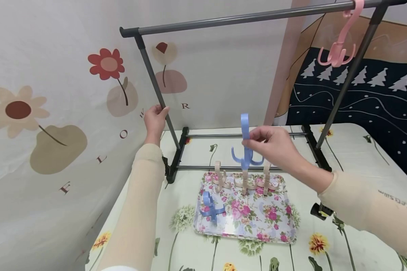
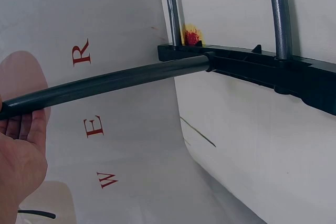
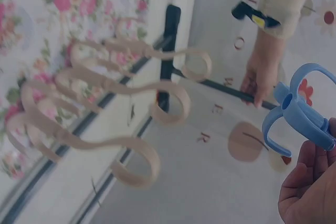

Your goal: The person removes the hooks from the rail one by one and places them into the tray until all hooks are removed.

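Observation:
My right hand (image 1: 268, 145) pinches a blue multi-prong hook (image 1: 245, 148) and holds it upright above a floral tray (image 1: 247, 222); the right wrist view shows the same blue hook (image 3: 296, 111) at my fingers. My left hand (image 1: 155, 118) grips the left upright pole (image 1: 156, 88) of a dark clothes rack; the pole (image 2: 105, 85) crosses my palm in the left wrist view. On the tray lie three beige hooks (image 1: 245, 181) and another blue hook (image 1: 211, 207). A pink hook (image 1: 340, 43) hangs from the top rail (image 1: 244, 17).
The rack's black base bars (image 1: 179, 154) stand on a flower-print tablecloth. A floral wall cloth hangs behind and to the left. A dark cloth with white trees (image 1: 366, 94) hangs at the right. A small black and yellow part (image 1: 319, 211) lies right of the tray.

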